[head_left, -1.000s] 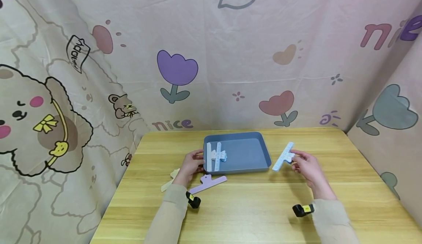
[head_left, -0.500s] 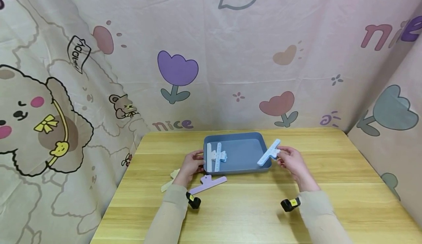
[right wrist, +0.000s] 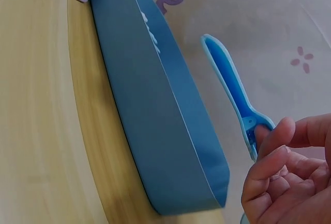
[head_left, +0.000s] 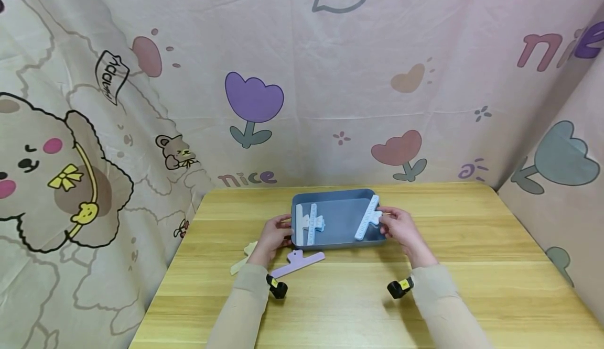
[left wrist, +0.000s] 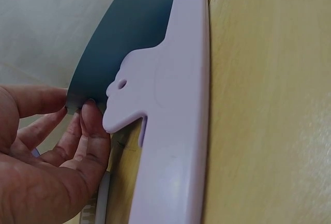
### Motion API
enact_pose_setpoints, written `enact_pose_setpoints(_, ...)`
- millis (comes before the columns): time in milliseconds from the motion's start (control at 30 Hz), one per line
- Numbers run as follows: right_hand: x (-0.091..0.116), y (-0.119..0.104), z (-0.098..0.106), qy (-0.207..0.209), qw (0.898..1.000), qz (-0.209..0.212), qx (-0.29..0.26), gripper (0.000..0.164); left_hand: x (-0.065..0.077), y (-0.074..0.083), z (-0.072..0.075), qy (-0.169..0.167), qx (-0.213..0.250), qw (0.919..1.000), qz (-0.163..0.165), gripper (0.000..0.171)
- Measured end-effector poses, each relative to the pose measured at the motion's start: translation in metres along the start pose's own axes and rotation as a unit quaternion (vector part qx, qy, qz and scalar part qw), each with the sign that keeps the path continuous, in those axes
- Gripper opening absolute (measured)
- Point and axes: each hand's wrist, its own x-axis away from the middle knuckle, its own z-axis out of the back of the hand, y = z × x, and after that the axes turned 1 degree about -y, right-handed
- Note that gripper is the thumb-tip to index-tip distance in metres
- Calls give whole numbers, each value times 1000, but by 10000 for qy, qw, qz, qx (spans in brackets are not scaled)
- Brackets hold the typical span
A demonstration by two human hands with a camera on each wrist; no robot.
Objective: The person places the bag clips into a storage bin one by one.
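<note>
My right hand (head_left: 400,228) pinches a light blue bag clip (head_left: 367,218) by its handle. The clip is held tilted over the right end of the blue-grey tray (head_left: 340,245). In the right wrist view, the blue clip (right wrist: 227,79) is seen end-on above the tray's rim, apart from it. My left hand (head_left: 273,236) grips the tray's left front corner between thumb and fingers, as the left wrist view shows. Inside the tray, at its left end, a white clip (head_left: 299,226) and another light blue clip (head_left: 312,226) lie side by side.
In front of the tray lies a lilac clip (head_left: 298,264), close to my left wrist. A pale yellow clip (head_left: 239,266) is partly hidden by the left forearm. The wooden table (head_left: 349,307) ends at a printed curtain (head_left: 330,76) behind.
My right hand has carried the light blue clip leftward, from beside the tray to over its right end, turning it more upright. The left hand and tray have stayed put.
</note>
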Motion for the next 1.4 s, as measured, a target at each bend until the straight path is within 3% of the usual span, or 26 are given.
enact_pose_setpoints(400, -14, 4, -23, -245, 9993, -223, 157, 36, 1, 1, -1, -7, 7, 10000, -27, 51)
enact_pose_setpoints(800, -24, 10, -41, -339, 9986, -384, -141, 35, -1, 0, -2, 23, 22, 10000, -88, 53)
enact_pose_setpoints(1400, -37, 10, -69, -509, 9972, -452, 318, 33, -1, 0, -1, 9, -41, 10000, -71, 52)
